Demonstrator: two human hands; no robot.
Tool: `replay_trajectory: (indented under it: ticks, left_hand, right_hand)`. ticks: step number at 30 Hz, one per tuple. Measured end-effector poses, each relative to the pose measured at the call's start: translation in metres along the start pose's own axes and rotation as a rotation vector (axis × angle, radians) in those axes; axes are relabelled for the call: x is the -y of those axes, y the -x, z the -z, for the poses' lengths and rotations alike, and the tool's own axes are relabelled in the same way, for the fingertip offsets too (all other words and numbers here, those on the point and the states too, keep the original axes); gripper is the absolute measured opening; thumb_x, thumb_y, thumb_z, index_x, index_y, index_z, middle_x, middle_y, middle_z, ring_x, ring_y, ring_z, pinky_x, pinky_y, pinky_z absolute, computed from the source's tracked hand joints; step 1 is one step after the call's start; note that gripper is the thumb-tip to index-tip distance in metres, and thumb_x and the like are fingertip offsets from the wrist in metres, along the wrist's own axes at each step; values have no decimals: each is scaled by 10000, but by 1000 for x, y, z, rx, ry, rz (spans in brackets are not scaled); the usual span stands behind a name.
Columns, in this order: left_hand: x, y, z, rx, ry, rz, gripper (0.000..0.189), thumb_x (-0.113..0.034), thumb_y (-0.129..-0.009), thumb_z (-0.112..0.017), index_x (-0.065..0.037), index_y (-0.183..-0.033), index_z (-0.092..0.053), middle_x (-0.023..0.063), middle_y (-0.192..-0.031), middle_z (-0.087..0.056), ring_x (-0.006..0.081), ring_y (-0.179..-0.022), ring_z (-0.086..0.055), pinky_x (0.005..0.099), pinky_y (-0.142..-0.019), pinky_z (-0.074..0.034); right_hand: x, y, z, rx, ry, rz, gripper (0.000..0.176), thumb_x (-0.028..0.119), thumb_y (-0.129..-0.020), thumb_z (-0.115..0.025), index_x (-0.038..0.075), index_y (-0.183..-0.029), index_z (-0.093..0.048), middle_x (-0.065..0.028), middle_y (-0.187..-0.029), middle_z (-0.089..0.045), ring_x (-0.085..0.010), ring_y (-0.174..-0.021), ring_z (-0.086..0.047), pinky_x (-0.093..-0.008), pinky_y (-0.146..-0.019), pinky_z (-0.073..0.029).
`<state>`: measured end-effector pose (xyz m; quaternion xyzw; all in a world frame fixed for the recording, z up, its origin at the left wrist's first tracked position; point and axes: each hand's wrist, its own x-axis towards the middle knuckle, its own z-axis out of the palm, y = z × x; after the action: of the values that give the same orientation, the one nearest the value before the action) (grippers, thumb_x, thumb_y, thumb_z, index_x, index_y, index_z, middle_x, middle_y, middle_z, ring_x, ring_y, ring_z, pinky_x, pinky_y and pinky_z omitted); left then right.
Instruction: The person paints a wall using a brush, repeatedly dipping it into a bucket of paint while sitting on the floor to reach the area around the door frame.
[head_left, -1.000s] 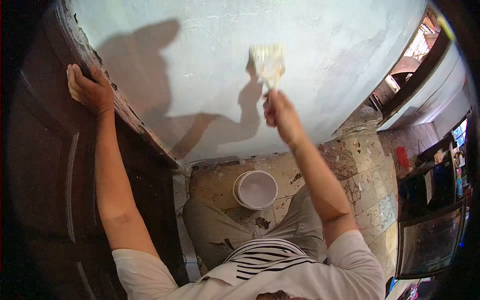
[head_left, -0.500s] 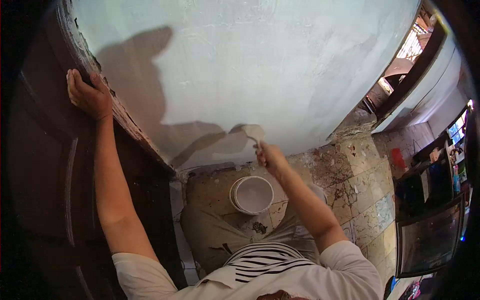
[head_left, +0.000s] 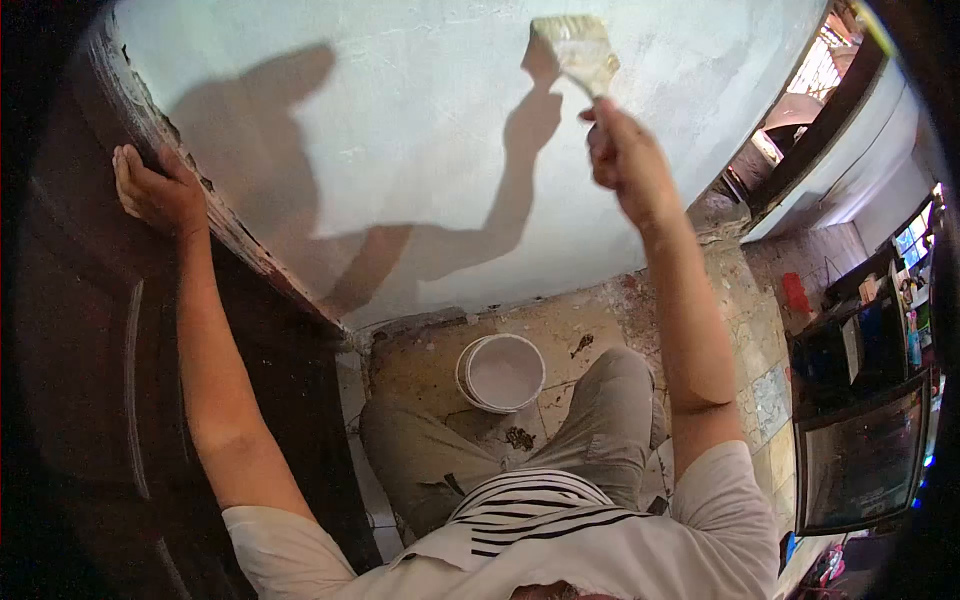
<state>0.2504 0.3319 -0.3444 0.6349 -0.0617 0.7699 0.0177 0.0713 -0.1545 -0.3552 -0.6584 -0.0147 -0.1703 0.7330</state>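
Note:
My right hand [head_left: 628, 160] is closed around the handle of a wide paintbrush [head_left: 590, 55]. The pale, paint-coated bristles point up against the whitish wall [head_left: 420, 130], and their shadow meets them. Far to the left, my left hand [head_left: 160, 190] leans on the dark wooden door [head_left: 90, 300], beside the chipped frame edge [head_left: 240, 230]; it holds no tool, and its fingers are partly bent and apart from the thumb. Between my knees, a white bucket [head_left: 463, 385] stands on the floor with light greyish paint [head_left: 505, 368] inside.
Worn, stained floor tiles [head_left: 590, 310] run along the wall's base. An opening with a dark frame [head_left: 820, 130] is at the upper right. Further right stand a dark-framed screen [head_left: 865, 460] and a cluttered shelf [head_left: 880, 320]. My bent legs [head_left: 600, 430] flank the bucket.
My right hand has lifted the brush from low on the wall up and to the right. The left hand stays against the door; the view has shifted slightly.

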Motion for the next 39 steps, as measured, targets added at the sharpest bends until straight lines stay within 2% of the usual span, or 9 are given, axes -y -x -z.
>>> replay_trajectory:
  ticks: [9,12,16,19,21,26,30,33,39]
  left_hand:
    - [1,1,-3,-3,65,23,517,-421,-991,-428,-31,-1332,-431,144,-1387,-441,320,-1279,-409,501,-1030,-292]
    - [-3,-1,-2,-43,51,-1,509,-420,-993,-427,-26,-1313,-458,136,-1372,-462,317,-1254,-438,490,-1018,-313]
    - [2,-1,-3,-62,20,-52,449,-393,-991,-455,-49,-1278,-480,125,-1349,-478,302,-1224,-472,476,-981,-361]
    - [-3,-3,1,-48,-25,-57,426,-381,-990,-469,-58,-1267,-476,125,-1325,-490,300,-1213,-481,475,-966,-374]
    - [-4,-5,1,-53,-37,-63,419,-376,-988,-477,-60,-1264,-473,124,-1311,-497,298,-1210,-482,473,-961,-379]
    - [-5,-3,2,-48,-88,-83,414,-356,-985,-495,-56,-1267,-459,125,-1282,-500,286,-1179,-497,448,-941,-393]
    - [-2,-3,1,-38,-115,-85,415,-354,-989,-487,-55,-1275,-444,124,-1280,-496,284,-1169,-499,437,-938,-393]
    - [-5,-5,3,-40,-93,-107,416,-357,-994,-476,-51,-1273,-438,121,-1270,-497,280,-1177,-488,430,-942,-389]
    - [-3,-4,2,-33,-72,-121,426,-364,-1001,-451,-45,-1283,-423,132,-1287,-472,276,-1185,-467,435,-972,-358]
  right_hand:
    - [-266,65,36,-175,-92,-390,494,516,-967,-466,27,-980,-533,19,-605,-410,-88,-456,-354,-259,-410,-267]
    - [-306,101,46,-223,-143,-522,483,503,-970,-467,26,-979,-541,18,-596,-403,-91,-446,-348,-265,-404,-271]
    - [-312,102,63,-286,-160,-781,403,415,-981,-485,20,-963,-564,9,-593,-415,-97,-447,-347,-275,-403,-277]
    - [-290,66,80,-345,-135,-767,352,350,-978,-503,7,-961,-579,-4,-599,-440,-103,-459,-351,-275,-406,-275]
    - [-243,39,89,-275,36,-711,333,321,-976,-506,0,-968,-592,-6,-599,-458,-107,-454,-351,-268,-409,-282]
    - [-77,26,83,-166,1,-390,327,307,-972,-518,-15,-966,-572,9,-593,-418,-85,-438,-324,-250,-401,-245]
    - [-10,32,76,-127,-21,-153,360,324,-987,-502,-29,-1034,-552,43,-585,-409,-45,-430,-292,-215,-393,-214]
    - [-44,25,80,-182,-72,-33,371,341,-990,-493,-23,-1039,-548,39,-584,-411,-49,-432,-297,-218,-392,-225]
    - [-211,40,107,-209,-36,-294,478,486,-981,-455,17,-1026,-539,16,-587,-412,-82,-452,-336,-242,-425,-266]
